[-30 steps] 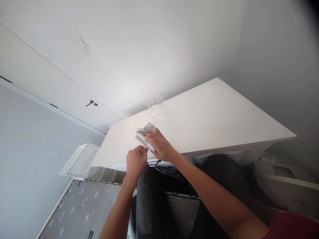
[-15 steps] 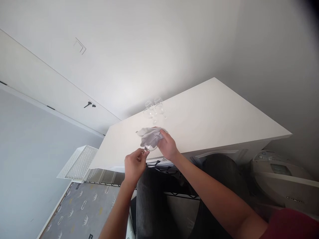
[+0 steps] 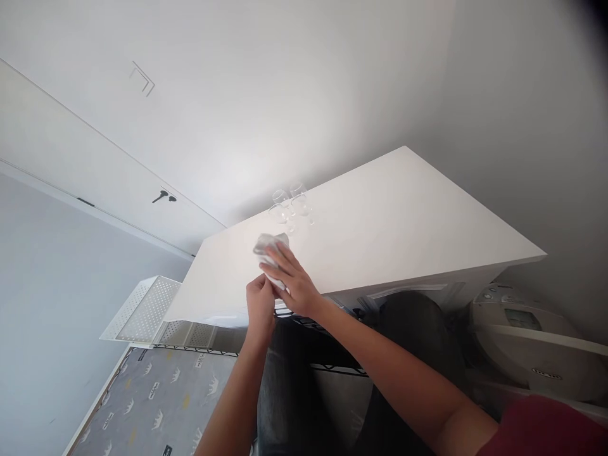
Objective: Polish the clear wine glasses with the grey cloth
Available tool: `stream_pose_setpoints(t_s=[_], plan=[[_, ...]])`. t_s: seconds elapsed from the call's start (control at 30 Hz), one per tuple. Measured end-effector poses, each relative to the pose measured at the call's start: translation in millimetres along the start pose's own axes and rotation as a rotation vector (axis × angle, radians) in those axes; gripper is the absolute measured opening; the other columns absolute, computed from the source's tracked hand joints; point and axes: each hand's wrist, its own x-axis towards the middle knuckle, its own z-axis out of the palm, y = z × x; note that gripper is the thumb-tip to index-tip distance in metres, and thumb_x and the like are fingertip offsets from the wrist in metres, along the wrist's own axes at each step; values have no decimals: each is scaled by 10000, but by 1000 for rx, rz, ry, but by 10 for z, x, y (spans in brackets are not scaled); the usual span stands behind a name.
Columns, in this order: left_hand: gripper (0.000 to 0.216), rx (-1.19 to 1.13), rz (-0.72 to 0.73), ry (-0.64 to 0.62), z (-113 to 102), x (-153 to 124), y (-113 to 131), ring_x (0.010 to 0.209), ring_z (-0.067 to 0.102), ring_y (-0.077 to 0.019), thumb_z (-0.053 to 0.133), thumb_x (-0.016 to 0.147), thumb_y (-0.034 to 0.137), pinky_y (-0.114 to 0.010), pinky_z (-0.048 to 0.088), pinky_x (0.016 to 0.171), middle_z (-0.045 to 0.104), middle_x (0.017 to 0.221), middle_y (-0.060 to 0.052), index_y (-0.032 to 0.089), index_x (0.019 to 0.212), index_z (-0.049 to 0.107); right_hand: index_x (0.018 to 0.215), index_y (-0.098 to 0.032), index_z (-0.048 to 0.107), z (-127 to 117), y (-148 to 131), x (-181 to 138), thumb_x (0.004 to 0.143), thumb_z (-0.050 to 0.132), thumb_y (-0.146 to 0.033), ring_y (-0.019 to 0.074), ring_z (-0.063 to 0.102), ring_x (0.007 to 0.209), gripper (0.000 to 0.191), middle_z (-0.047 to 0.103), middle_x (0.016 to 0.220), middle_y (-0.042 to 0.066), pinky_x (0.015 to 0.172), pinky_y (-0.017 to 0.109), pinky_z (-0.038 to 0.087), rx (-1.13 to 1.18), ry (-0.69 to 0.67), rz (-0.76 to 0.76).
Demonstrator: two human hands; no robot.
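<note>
My right hand (image 3: 291, 282) grips a crumpled white cloth (image 3: 266, 246) wrapped over a clear wine glass, which is almost fully hidden under it. My left hand (image 3: 259, 306) sits just below and left of it, closed on the glass's stem or base. Both hands hover at the near edge of a white tabletop (image 3: 380, 228). Several clear wine glasses (image 3: 288, 204) stand grouped at the table's far edge, just beyond the cloth.
A white perforated metal tray (image 3: 149, 308) sticks out to the left, below the table edge. A grey patterned mat (image 3: 152, 405) lies lower left. A white appliance with a small display (image 3: 522, 335) is at the right. Dark trousers and a wire rack sit under the table.
The cloth went from spread loosely over the glass to bunched tight under my right hand. My left hand moved up against my right. The view drifted slightly.
</note>
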Motion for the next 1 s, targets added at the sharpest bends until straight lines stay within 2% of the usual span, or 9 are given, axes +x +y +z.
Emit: stream_pose_setpoints(t_s=[0.07,0.13,0.2,0.3,0.43,0.57,0.67,0.83,1.0], plan=[[281,245,59,-42,-89,-30,7,607,485,-150,651,849,362,-270,386,582,557,593,-1,190,636,590,1422,-201,698,-90,11,1,1068,534,-277,307,305,1698,398,562,1679,122,1413,600,159,-258,-93,-143],[305,515,164,-107,-179,-84,-3,579,433,-149,630,839,323,-280,312,582,507,534,0,202,578,530,1289,-214,741,-152,2,13,1022,598,-284,328,486,1560,310,697,1503,128,1391,621,185,-366,-117,-152],[367,729,293,-123,-256,-151,-32,561,333,-142,625,874,336,-300,250,602,451,517,2,206,559,489,1169,-222,756,-168,-23,30,993,621,-289,318,631,1324,232,773,1290,121,1296,598,353,-332,-96,-23],[418,849,390,-110,-344,-234,-122,554,286,-145,618,947,421,-312,231,625,446,536,-2,211,594,544,1010,-213,740,-120,-52,59,1027,539,-334,253,686,997,235,780,1041,90,1008,450,541,25,97,361],[458,577,265,-131,-397,-282,-269,552,416,-153,637,979,547,-294,304,622,508,550,-2,206,674,651,913,-201,693,-9,-40,91,949,619,-504,214,667,907,315,736,942,54,849,342,533,718,413,745],[524,123,103,-141,-312,-276,-321,626,520,-170,706,948,643,-301,414,660,534,598,-2,190,689,652,954,-201,669,155,-22,39,824,769,-513,186,612,863,353,686,931,28,749,300,502,1136,494,828],[542,-144,-47,-137,-206,-225,-311,644,541,-152,819,867,659,-300,477,697,529,627,9,174,692,652,946,-201,642,297,-18,-43,817,790,-503,176,582,786,361,650,884,26,671,299,475,1194,494,839],[577,-345,-241,-166,-151,-101,-306,736,646,-153,959,730,657,-314,589,787,634,709,-22,124,774,744,983,-240,564,333,-30,-87,780,801,-398,149,562,763,350,591,853,-23,654,266,464,1090,570,834],[520,-419,-291,-163,-216,-59,-266,876,726,-181,960,797,552,-379,652,926,766,984,-94,108,1025,819,958,-253,533,204,-105,-39,916,636,-572,204,595,831,338,608,874,10,752,329,517,1118,338,725]])
